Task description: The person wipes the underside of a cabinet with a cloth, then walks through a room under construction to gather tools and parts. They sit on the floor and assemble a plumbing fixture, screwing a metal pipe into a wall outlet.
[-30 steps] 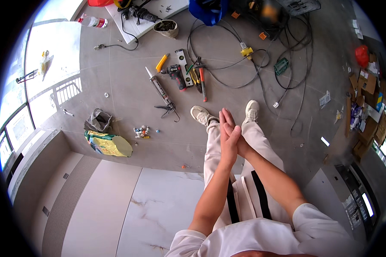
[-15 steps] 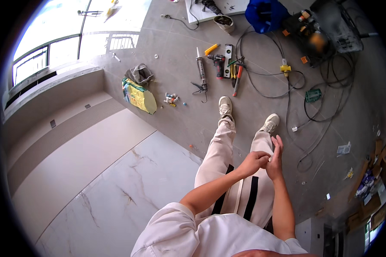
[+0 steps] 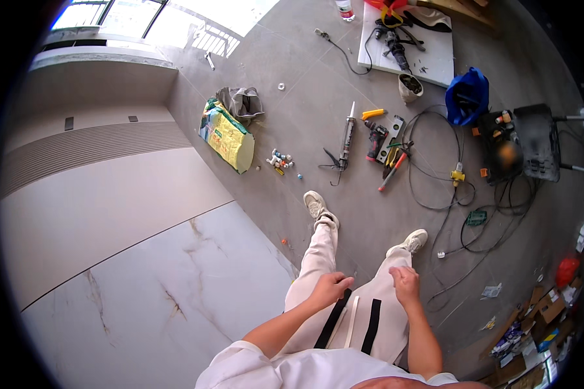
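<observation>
My left hand hangs over my left thigh with its fingers loosely curled and the thumb pointing inward; no object shows in it. Over my right thigh, apart from the other, my right hand is curled into a loose fist, and nothing sticks out of it. Beyond my feet lie a caulking gun, a cordless drill and a spirit level. Pliers with red handles rest beside them, and a yellow-handled tool lies just above. Neither hand touches any of these.
A marble-look panel stretches along my left. A yellow bag and small fittings lie ahead. Cables loop across the floor near an opened toolbox, a blue bag and a rotary hammer. Cardboard scraps pile up at right.
My hands were together, with the right fingers stretched out; now they are apart and both curled. My view has turned, so the floor tools sit lower and farther right, and my feet stand wider apart.
</observation>
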Available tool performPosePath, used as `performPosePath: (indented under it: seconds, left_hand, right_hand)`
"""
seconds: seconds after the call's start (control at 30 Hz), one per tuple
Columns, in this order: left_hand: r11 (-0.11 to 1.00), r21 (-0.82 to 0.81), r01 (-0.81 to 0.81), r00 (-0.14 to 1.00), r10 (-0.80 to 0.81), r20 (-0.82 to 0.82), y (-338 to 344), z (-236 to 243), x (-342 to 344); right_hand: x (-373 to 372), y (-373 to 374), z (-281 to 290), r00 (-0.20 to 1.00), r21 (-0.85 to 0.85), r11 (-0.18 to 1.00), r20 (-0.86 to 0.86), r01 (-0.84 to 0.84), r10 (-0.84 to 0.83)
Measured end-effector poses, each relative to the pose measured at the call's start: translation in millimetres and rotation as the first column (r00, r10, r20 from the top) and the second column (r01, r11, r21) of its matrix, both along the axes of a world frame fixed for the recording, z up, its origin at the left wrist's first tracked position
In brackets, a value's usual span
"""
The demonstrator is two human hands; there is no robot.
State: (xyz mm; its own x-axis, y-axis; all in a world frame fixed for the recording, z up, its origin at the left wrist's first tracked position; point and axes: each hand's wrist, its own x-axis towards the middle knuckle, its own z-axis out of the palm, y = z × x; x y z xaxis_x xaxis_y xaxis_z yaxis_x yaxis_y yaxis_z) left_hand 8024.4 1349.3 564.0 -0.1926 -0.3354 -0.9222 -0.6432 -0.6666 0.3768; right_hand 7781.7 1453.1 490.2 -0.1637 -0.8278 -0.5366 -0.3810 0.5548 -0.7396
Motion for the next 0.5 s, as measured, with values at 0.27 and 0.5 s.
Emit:
performPosePath:
  seconds: [0.27,0.5]
  left_hand:
    - [0.970,-0.239,-0.040,0.899,0.139,0.415,-87,-13,293]
    - [0.817,-0.276,-0.506,0.765,0.573,0.296,-150,-2,366]
  right_hand:
    - [40,-89,9,0.864,0.226,0.836,-0.064,0.501,-0.500]
    - [51,-174,5,0.779,0.156,0.956,-0.554,-0.250,0.294]
